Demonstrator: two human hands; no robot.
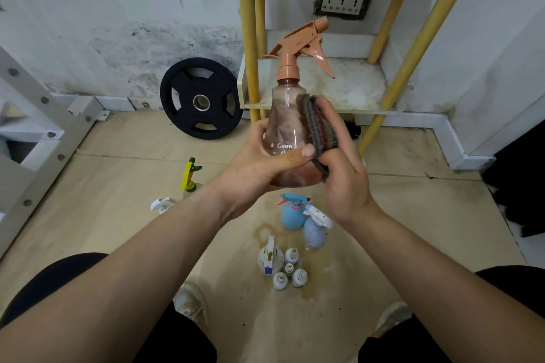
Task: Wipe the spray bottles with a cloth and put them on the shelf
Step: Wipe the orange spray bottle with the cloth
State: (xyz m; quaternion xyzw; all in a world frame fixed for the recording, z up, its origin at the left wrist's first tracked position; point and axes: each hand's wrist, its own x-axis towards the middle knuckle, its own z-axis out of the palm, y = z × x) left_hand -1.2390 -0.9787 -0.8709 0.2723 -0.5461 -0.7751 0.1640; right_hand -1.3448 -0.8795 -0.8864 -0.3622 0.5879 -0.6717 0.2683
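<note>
My left hand grips the lower body of a clear spray bottle with an orange trigger head, held upright in front of the shelf. My right hand presses a folded striped cloth against the bottle's right side. On the floor below stand a blue spray bottle, a pale blue one, a white one and several small white bottles. A yellow-green sprayer and a white sprayer sit further left. The low white shelf board lies behind the held bottle.
Yellow shelf posts rise at the shelf's corners. A black weight plate leans on the wall to the left. A white metal frame stands at far left. A wall socket is above the shelf. My knees and shoes fill the bottom edge.
</note>
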